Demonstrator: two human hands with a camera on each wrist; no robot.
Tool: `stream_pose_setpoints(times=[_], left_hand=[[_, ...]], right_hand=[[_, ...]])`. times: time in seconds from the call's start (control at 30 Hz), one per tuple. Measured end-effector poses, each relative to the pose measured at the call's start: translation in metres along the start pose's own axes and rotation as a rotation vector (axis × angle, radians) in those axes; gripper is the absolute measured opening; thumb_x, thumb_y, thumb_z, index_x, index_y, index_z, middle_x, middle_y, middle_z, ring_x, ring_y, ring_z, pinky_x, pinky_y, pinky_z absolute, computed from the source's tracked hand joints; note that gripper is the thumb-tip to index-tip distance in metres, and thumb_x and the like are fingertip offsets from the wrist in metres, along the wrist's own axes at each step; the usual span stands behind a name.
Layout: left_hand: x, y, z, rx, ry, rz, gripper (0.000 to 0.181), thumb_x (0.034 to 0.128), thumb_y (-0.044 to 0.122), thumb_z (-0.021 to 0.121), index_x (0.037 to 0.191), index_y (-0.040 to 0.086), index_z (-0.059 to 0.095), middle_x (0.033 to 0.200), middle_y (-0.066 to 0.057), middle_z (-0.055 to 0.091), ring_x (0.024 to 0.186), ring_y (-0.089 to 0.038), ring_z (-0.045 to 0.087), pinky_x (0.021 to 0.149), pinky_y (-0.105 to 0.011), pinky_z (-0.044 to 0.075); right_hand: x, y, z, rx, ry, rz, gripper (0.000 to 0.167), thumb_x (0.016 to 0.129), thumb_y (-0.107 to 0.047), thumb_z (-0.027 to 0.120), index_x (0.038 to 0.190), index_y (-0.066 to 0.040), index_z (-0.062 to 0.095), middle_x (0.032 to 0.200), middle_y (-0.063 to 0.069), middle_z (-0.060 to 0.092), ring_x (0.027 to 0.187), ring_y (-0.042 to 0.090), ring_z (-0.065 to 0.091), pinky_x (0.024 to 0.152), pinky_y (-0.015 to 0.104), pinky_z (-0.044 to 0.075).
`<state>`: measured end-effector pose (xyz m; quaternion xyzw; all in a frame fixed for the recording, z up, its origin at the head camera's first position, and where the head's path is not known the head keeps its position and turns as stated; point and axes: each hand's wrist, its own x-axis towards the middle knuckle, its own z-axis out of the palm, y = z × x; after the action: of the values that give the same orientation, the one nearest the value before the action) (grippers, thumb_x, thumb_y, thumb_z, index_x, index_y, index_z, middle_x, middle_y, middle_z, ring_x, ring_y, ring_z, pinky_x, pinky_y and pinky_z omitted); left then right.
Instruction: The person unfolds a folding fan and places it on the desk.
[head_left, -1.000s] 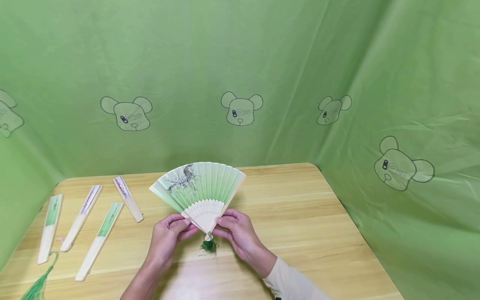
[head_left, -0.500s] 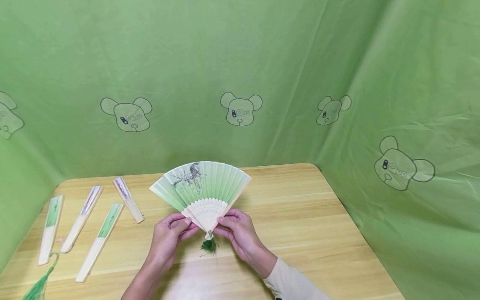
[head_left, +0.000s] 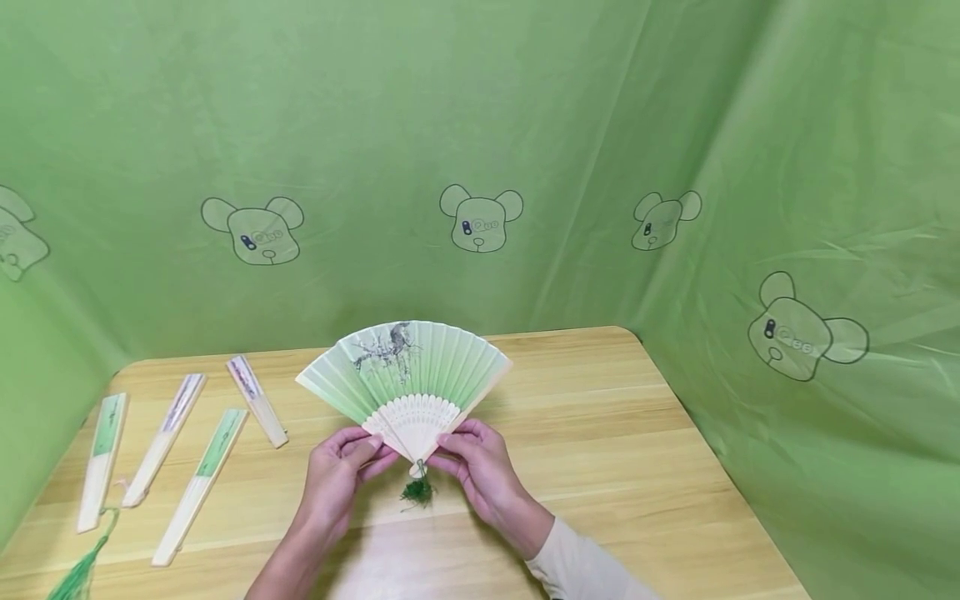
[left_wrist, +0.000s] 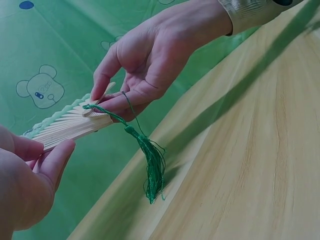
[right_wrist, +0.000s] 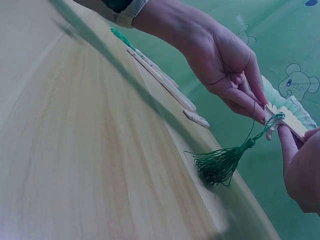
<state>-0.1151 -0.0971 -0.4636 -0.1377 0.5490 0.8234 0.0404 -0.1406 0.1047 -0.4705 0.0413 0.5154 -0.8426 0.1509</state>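
A green folding fan [head_left: 420, 358] with a dark branch print is spread wide above the table, its pale ribs meeting at the bottom. My left hand [head_left: 333, 479] pinches the left outer rib between thumb and fingers; my right hand [head_left: 487, 475] pinches the right one. From the pivot, between the hands, hangs a dark green tassel [head_left: 417, 490]. Both wrist views show the tassel [left_wrist: 152, 165] [right_wrist: 220, 162] dangling in the air and thumb and fingers on the ribs.
Several closed fans lie at the table's left: two with green tops [head_left: 102, 462] [head_left: 201, 483] and two with purplish prints [head_left: 163, 440] [head_left: 257, 400]. A light green tassel [head_left: 78, 571] lies at the near left. Green cloth [head_left: 375, 125] with bear-head outlines surrounds the wooden table [head_left: 600, 433].
The fan has spread wider, its right edge moving further right and its branch print shifting right. Both hands keep their pinch and have hardly moved.
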Motion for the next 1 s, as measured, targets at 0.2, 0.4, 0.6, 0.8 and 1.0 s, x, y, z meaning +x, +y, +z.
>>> stream_pose_setpoints(times=[0.2,0.4,0.6,0.8,1.0], left_hand=[[0.0001,-0.0003,0.0008,0.0,-0.007,0.025,0.027,0.0993,-0.007,0.056,0.124,-0.012,0.048,0.094,-0.007,0.072,0.088,-0.018,0.077,0.094,-0.031,0.067],[0.0001,-0.0005,0.0015,-0.013,0.005,0.021,0.025,0.1,-0.007,0.053,0.124,-0.012,0.048,0.095,-0.008,0.072,0.09,-0.018,0.076,0.095,-0.031,0.067],[-0.0008,-0.0014,0.003,-0.015,0.004,0.029,0.023,0.1002,-0.007,0.054,0.122,-0.011,0.047,0.097,-0.007,0.071,0.092,-0.017,0.075,0.096,-0.029,0.066],[-0.0007,-0.0033,0.0043,-0.043,0.012,0.029,0.02,0.1007,-0.008,0.051,0.12,-0.01,0.047,0.096,-0.007,0.07,0.093,-0.018,0.075,0.098,-0.03,0.066],[-0.0006,-0.0042,0.0058,-0.047,0.022,0.034,0.021,0.1008,-0.008,0.052,0.121,-0.011,0.046,0.097,-0.008,0.069,0.094,-0.018,0.075,0.099,-0.03,0.065]], right_hand=[[-0.0006,0.0019,0.0,0.018,0.012,-0.009,0.042,0.094,0.008,0.06,0.133,0.013,0.043,0.118,0.017,0.068,0.105,0.025,0.075,0.1,0.037,0.065],[-0.0005,0.0024,0.0015,0.042,0.018,-0.023,0.041,0.095,0.009,0.058,0.132,0.012,0.043,0.122,0.019,0.067,0.109,0.028,0.075,0.101,0.037,0.064],[0.0,0.0035,0.0023,0.065,0.033,-0.028,0.038,0.095,0.009,0.058,0.13,0.012,0.044,0.122,0.018,0.065,0.107,0.027,0.075,0.102,0.036,0.064],[-0.0004,0.0044,0.003,0.069,0.041,-0.038,0.04,0.096,0.007,0.058,0.133,0.012,0.043,0.123,0.017,0.063,0.108,0.024,0.073,0.103,0.036,0.063],[-0.0002,0.0055,0.0041,0.092,0.049,-0.042,0.037,0.097,0.007,0.057,0.13,0.012,0.043,0.125,0.017,0.061,0.11,0.024,0.073,0.105,0.037,0.062]])
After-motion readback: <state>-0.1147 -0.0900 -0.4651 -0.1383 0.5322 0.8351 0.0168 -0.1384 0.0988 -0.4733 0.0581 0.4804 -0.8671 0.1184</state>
